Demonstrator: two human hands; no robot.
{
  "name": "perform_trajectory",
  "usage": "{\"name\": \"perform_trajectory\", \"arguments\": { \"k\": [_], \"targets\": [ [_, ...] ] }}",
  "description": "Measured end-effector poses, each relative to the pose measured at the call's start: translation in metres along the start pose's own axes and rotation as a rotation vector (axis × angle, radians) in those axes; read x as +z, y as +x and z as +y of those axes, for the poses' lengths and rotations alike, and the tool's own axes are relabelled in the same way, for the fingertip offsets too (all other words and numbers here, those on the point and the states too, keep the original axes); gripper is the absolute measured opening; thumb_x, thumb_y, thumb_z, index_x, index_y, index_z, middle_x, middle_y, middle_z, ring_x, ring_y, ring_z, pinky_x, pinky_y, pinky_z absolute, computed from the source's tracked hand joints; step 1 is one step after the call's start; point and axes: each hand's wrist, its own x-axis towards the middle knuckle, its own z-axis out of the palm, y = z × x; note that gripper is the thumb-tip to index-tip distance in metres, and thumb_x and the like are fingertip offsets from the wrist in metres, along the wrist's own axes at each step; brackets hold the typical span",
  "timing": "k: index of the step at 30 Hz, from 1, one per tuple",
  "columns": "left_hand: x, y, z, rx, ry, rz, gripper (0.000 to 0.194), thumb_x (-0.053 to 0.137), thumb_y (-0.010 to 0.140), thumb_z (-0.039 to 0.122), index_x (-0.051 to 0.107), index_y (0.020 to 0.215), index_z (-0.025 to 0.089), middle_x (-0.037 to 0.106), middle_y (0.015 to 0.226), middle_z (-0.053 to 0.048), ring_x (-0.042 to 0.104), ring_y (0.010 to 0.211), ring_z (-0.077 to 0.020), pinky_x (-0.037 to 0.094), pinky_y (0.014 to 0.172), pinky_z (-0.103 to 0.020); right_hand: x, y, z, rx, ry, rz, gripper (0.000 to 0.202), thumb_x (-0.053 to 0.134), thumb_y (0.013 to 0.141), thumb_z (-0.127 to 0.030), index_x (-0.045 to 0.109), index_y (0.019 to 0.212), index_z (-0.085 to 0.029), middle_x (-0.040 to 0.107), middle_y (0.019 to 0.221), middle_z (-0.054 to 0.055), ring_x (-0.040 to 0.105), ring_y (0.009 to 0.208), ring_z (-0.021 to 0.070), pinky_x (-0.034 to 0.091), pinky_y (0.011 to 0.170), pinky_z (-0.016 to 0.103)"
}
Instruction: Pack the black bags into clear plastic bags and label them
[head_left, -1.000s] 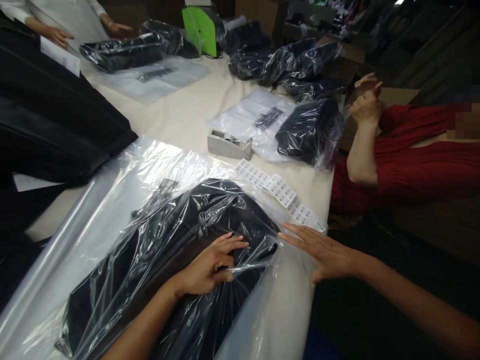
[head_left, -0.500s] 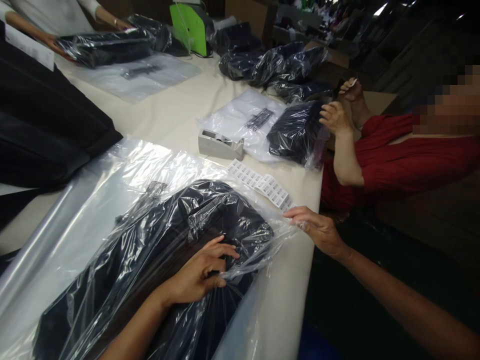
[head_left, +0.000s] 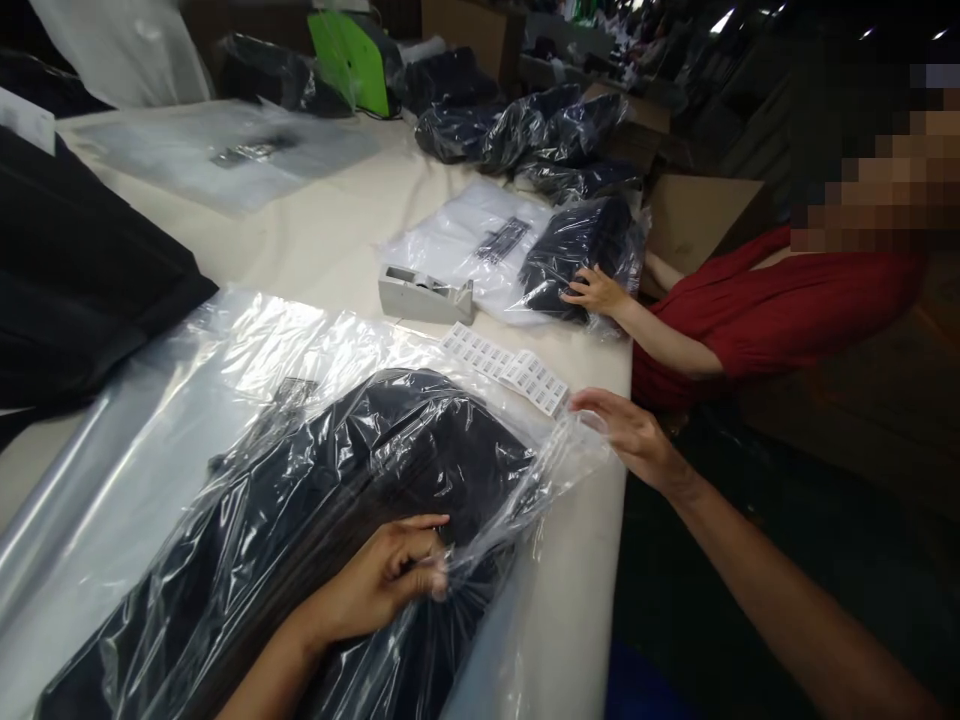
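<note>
A dark folded garment [head_left: 457, 450] lies inside a clear plastic bag [head_left: 247, 530] on the table in front of me. My left hand [head_left: 386, 580] rests over the garment, thumb and fingers pinched on the loose edge of the bag. At the table's right edge, my right hand [head_left: 637, 440] is closed on the bag's gathered corner; its thumb is partly hidden by the film. Just beyond that hand, a strip of barcode stickers [head_left: 506, 367] lies on the table. A grey tape dispenser [head_left: 425, 296] stands behind the stickers.
Across the table [head_left: 315, 240], a co-worker in a red top [head_left: 780, 310] has a hand on another bagged dark garment [head_left: 574, 255]. More bagged garments [head_left: 525, 130] are piled behind. Black cloth [head_left: 82, 270] lies at left. A green machine [head_left: 349, 62] and a cardboard box [head_left: 697, 215] stand farther off.
My left hand's fingers have drawn in from spread to a pinch on the bag edge. The red-topped co-worker's raised hand has come down onto their bag. Another person's hands at far left have left view.
</note>
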Motion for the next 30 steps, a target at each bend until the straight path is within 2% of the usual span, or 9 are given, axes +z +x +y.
{"name": "perform_trajectory", "arguments": {
  "k": [3, 6, 9, 13, 16, 20, 24, 27, 30],
  "targets": [
    [-0.002, 0.001, 0.004, 0.016, -0.016, -0.042, 0.031, 0.052, 0.095, 0.036, 0.066, 0.073, 0.019, 0.067, 0.068, 0.003, 0.065, 0.072, -0.0135, 0.029, 0.117, -0.040, -0.002, -0.021, -0.034, -0.144, -0.335, -0.185, 0.077, 0.080, 0.066, -0.058, 0.055, 0.135, -0.035, 0.045, 0.145, 0.008, 0.040, 0.136, 0.0336, 0.032, 0.114, 0.052],
    [-0.003, 0.000, 0.005, 0.018, -0.014, -0.049, 0.032, 0.053, 0.095, 0.038, 0.066, 0.073, 0.018, 0.068, 0.069, 0.002, 0.065, 0.074, -0.0142, 0.030, 0.117, -0.040, 0.014, -0.025, -0.054, -0.259, -0.745, -0.396, 0.091, 0.084, 0.064, -0.050, 0.044, 0.144, -0.035, 0.037, 0.153, 0.009, 0.031, 0.142, 0.0358, 0.024, 0.117, 0.056],
    [-0.003, -0.001, 0.007, -0.007, -0.003, -0.064, 0.033, 0.053, 0.094, 0.040, 0.066, 0.074, 0.019, 0.068, 0.069, 0.002, 0.065, 0.081, -0.0151, 0.030, 0.117, -0.038, 0.033, -0.014, -0.052, -0.468, -0.966, -0.490, 0.069, 0.077, 0.078, -0.036, 0.049, 0.141, -0.032, 0.049, 0.145, 0.009, 0.036, 0.140, 0.0322, 0.017, 0.119, 0.058],
    [-0.003, -0.003, 0.009, -0.015, 0.005, -0.076, 0.032, 0.054, 0.094, 0.040, 0.065, 0.073, 0.018, 0.068, 0.070, 0.001, 0.065, 0.084, -0.0156, 0.032, 0.115, -0.038, 0.047, 0.006, -0.041, -0.635, -0.961, -0.573, 0.023, 0.062, 0.090, -0.021, 0.068, 0.111, -0.027, 0.069, 0.117, 0.005, 0.057, 0.121, 0.0221, 0.028, 0.117, 0.051],
    [-0.003, -0.003, 0.010, -0.004, -0.009, -0.081, 0.032, 0.052, 0.095, 0.039, 0.064, 0.074, 0.019, 0.069, 0.069, 0.001, 0.065, 0.080, -0.0153, 0.031, 0.116, -0.039, 0.053, 0.014, -0.046, -0.589, -0.825, -0.682, 0.013, 0.058, 0.092, -0.020, 0.070, 0.091, -0.026, 0.069, 0.119, 0.003, 0.052, 0.128, 0.0219, 0.033, 0.116, 0.049],
    [-0.003, -0.003, 0.007, 0.008, -0.045, -0.091, 0.032, 0.048, 0.097, 0.039, 0.061, 0.076, 0.018, 0.067, 0.067, 0.002, 0.064, 0.072, -0.0142, 0.031, 0.115, -0.040, 0.063, 0.018, -0.051, -0.451, -0.643, -0.812, 0.016, 0.053, 0.094, -0.022, 0.068, 0.092, -0.026, 0.066, 0.126, 0.003, 0.051, 0.131, 0.0206, 0.035, 0.115, 0.046],
    [-0.001, -0.004, 0.003, 0.021, -0.050, -0.081, 0.033, 0.045, 0.098, 0.039, 0.060, 0.078, 0.018, 0.064, 0.067, 0.002, 0.064, 0.073, -0.0150, 0.033, 0.112, -0.040, 0.069, 0.033, -0.030, -0.386, -0.647, -0.839, 0.018, 0.049, 0.096, -0.028, 0.066, 0.094, -0.025, 0.071, 0.095, 0.004, 0.066, 0.095, 0.0167, 0.050, 0.094, 0.034],
    [-0.001, -0.007, 0.001, -0.039, -0.091, -0.075, 0.036, 0.044, 0.098, 0.043, 0.060, 0.080, 0.016, 0.063, 0.071, 0.000, 0.062, 0.069, -0.0138, 0.048, 0.087, -0.029, 0.066, 0.051, -0.004, -0.309, -0.711, -0.836, 0.020, 0.046, 0.098, -0.032, 0.062, 0.093, -0.022, 0.060, 0.068, -0.001, 0.055, 0.061, 0.0119, 0.046, 0.067, 0.024],
    [-0.003, -0.011, 0.002, -0.103, -0.122, -0.046, 0.038, 0.043, 0.098, 0.046, 0.060, 0.081, 0.016, 0.064, 0.074, -0.002, 0.061, 0.067, -0.0130, 0.045, 0.066, -0.022, 0.060, 0.067, 0.018, -0.189, -0.626, -0.780, 0.022, 0.047, 0.098, -0.037, 0.059, 0.090, -0.020, 0.052, 0.063, -0.005, 0.047, 0.054, 0.0093, 0.040, 0.060, 0.022]
  ]
}}
